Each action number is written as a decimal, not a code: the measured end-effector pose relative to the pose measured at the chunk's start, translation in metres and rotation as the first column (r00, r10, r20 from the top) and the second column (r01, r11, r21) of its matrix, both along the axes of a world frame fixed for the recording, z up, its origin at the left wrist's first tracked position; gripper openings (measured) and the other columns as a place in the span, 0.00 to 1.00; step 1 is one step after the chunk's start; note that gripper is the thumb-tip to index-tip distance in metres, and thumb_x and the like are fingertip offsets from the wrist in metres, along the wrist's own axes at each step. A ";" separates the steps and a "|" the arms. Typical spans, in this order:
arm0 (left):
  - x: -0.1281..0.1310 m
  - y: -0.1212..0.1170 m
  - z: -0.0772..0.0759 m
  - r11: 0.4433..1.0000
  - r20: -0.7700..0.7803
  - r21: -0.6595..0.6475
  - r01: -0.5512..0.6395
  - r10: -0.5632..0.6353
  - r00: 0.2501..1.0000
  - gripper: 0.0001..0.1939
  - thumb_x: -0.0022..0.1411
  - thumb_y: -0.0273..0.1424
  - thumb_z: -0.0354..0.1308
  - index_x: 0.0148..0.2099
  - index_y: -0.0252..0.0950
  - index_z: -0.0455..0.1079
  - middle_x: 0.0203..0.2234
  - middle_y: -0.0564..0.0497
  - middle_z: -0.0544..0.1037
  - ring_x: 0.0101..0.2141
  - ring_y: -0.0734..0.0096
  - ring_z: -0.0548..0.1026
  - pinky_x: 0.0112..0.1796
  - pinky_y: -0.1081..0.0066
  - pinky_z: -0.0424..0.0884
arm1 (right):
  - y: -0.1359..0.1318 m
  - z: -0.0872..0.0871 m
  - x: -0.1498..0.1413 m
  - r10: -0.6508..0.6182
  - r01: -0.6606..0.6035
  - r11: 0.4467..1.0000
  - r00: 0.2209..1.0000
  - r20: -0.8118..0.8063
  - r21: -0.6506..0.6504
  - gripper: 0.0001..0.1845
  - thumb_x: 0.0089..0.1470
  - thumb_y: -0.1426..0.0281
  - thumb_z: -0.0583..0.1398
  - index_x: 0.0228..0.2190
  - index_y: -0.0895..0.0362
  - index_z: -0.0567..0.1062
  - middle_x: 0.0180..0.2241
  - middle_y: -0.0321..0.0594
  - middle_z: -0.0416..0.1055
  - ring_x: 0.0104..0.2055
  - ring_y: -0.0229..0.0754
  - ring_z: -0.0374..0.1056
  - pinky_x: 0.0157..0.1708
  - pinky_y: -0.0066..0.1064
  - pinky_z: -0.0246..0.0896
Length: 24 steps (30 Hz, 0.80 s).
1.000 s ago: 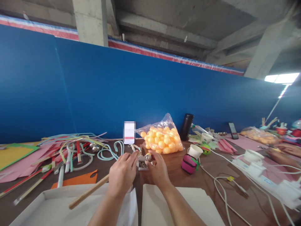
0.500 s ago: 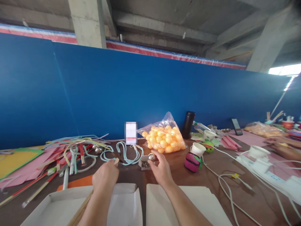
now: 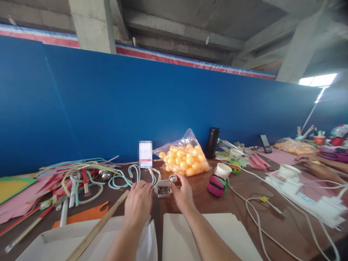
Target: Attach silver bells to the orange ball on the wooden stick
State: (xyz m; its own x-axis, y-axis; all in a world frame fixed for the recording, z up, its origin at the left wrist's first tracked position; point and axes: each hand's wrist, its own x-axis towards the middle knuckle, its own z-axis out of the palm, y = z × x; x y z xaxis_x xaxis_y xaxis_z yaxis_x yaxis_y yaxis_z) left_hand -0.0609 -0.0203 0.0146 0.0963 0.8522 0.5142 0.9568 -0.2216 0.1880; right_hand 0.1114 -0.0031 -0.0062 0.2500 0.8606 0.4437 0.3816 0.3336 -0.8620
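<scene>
A shiny metal ball [image 3: 173, 178] is pinched between the thumb and fingers of my right hand [image 3: 184, 194], just above the right edge of a small white box [image 3: 164, 196]. Inside that open box lie many tiny dark metal pieces [image 3: 164, 190]. My left hand [image 3: 139, 203] is beside the box's left edge, its fingers curled and pointing at it; what they hold, if anything, is hidden. To the left, a flat wooden stick [image 3: 99, 223] lies slanting over a white tray [image 3: 40, 239], out of my hand.
Behind the box stand a bag of orange balls [image 3: 185, 159] and a light-blue cord [image 3: 119, 181]. Right are a pink pouch [image 3: 216, 186], paper cup [image 3: 223, 170], black bottle [image 3: 212, 143] and white cables [image 3: 258, 217]. A co-worker's hand [image 3: 310, 161] is far right.
My left hand has let go of the wooden stick and moved right to the small box. My right hand still holds the metal ball. The view has shifted slightly right.
</scene>
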 end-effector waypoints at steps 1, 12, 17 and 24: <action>0.007 0.000 -0.002 0.998 -0.006 -0.005 0.061 -0.061 0.998 0.16 0.64 0.32 0.43 0.36 0.40 0.73 0.31 0.48 0.72 0.36 0.65 0.69 0.40 0.68 0.63 | 0.000 0.001 0.000 0.001 -0.001 1.000 1.000 -0.008 0.005 0.21 0.48 0.65 0.60 0.45 0.58 0.72 0.43 0.47 0.73 0.44 0.49 0.69 0.44 0.38 0.64; 0.041 0.012 -0.014 0.990 -0.059 -0.051 0.133 -0.136 0.989 0.14 0.63 0.30 0.45 0.32 0.38 0.70 0.31 0.47 0.70 0.36 0.63 0.66 0.37 0.67 0.60 | -0.001 -0.002 -0.006 0.011 -0.011 1.000 0.999 -0.039 0.021 0.20 0.48 0.66 0.60 0.45 0.56 0.72 0.43 0.45 0.73 0.45 0.48 0.69 0.45 0.37 0.65; 0.044 0.016 -0.020 0.993 -0.052 -0.104 0.057 -0.063 0.997 0.10 0.60 0.31 0.50 0.32 0.37 0.71 0.32 0.46 0.71 0.37 0.61 0.67 0.38 0.66 0.60 | 0.000 -0.003 -0.007 0.019 -0.018 1.000 0.998 -0.055 0.019 0.21 0.48 0.66 0.60 0.45 0.57 0.72 0.44 0.46 0.73 0.45 0.49 0.70 0.42 0.35 0.67; 0.041 0.022 -0.021 0.984 0.027 -0.168 0.060 -0.056 0.998 0.11 0.61 0.30 0.48 0.31 0.37 0.70 0.31 0.47 0.72 0.36 0.65 0.68 0.39 0.68 0.60 | 0.001 -0.007 -0.008 0.032 -0.031 0.999 0.998 -0.047 0.009 0.21 0.48 0.65 0.60 0.45 0.56 0.71 0.43 0.45 0.74 0.45 0.48 0.70 0.43 0.36 0.66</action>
